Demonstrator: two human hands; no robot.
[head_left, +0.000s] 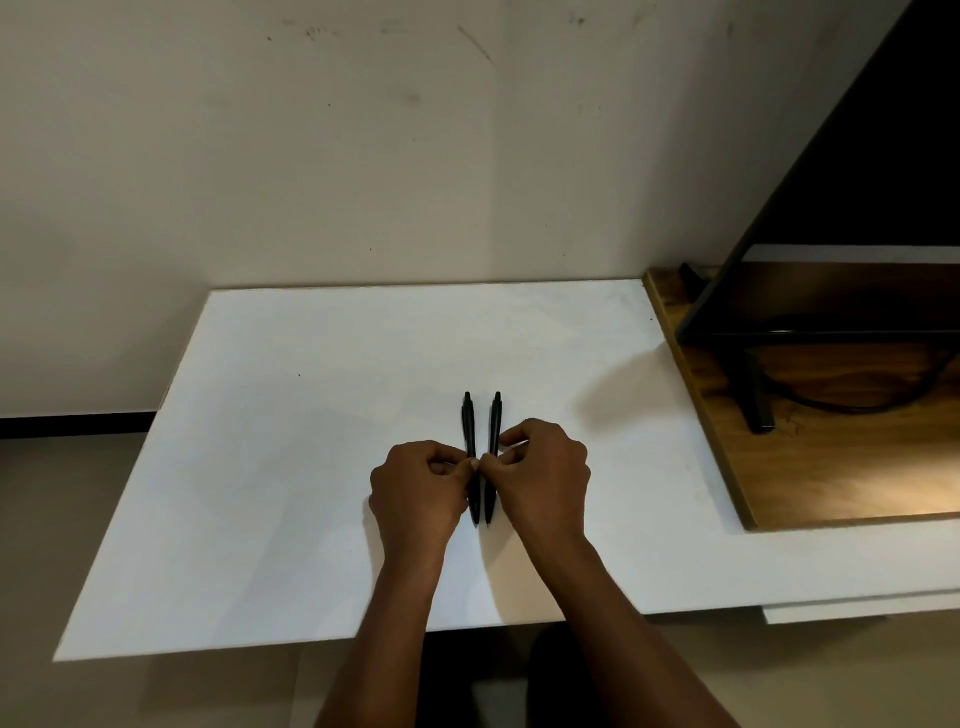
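- Black barrel between my fingertips: my left hand (415, 488) pinches the left pen (469, 426) about halfway along, fingers curled in on it.
- My right hand (545, 467) does the same to the right pen (496, 421), thumb and forefinger closed on its middle. The fingertips of the two hands nearly meet between the pens.
- Both pens seem to rest on the worktop (291, 467), straight ahead of my hands. Their long axes run away from me toward the wall (363, 156). The far ends stand a little apart and the near tips draw close, making a narrow V.
- Each hand is nearer its own pen, so neither arm has to cross. I judge that the next move, whether lifting them or lining them up, turns on those two axes and the gap between them.
- White and matt, the worktop spreads wide to either side, its near edge under my forearms.
- Past it rises the scuffed pale wall. To my right a wooden board (831, 467) carries a dark tilted panel (831, 208) on a black stand.
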